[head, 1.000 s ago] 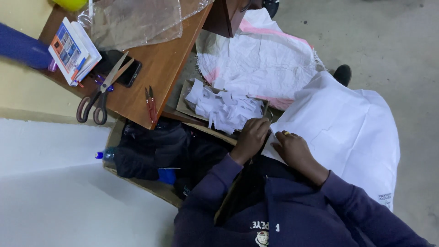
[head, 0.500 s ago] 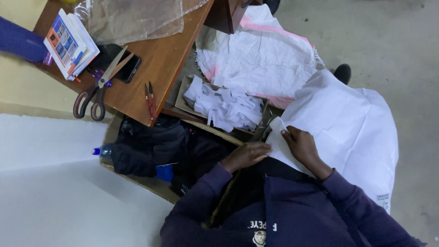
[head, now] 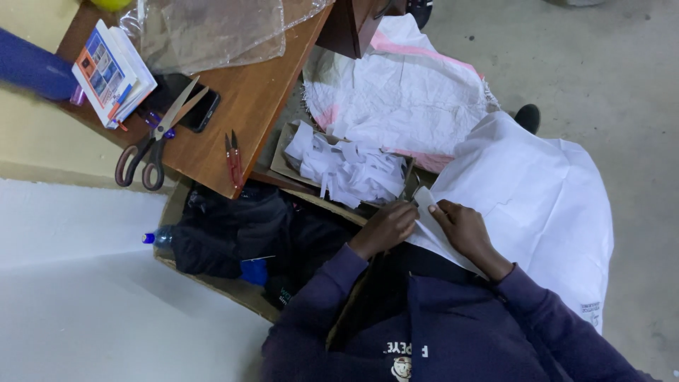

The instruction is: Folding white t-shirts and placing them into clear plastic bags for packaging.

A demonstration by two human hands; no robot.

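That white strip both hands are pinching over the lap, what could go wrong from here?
The left hand and right hand pinch a small white strip at the edge of the large white sheet; it might slip into the cardboard box heaped with white scraps and be hard to find. The red snips lie near the wooden table's corner; a knock could drop them. The big scissors lie open too.

blue roll (head: 28, 71): cut by left edge | yellow ball (head: 109, 3): cut by top edge
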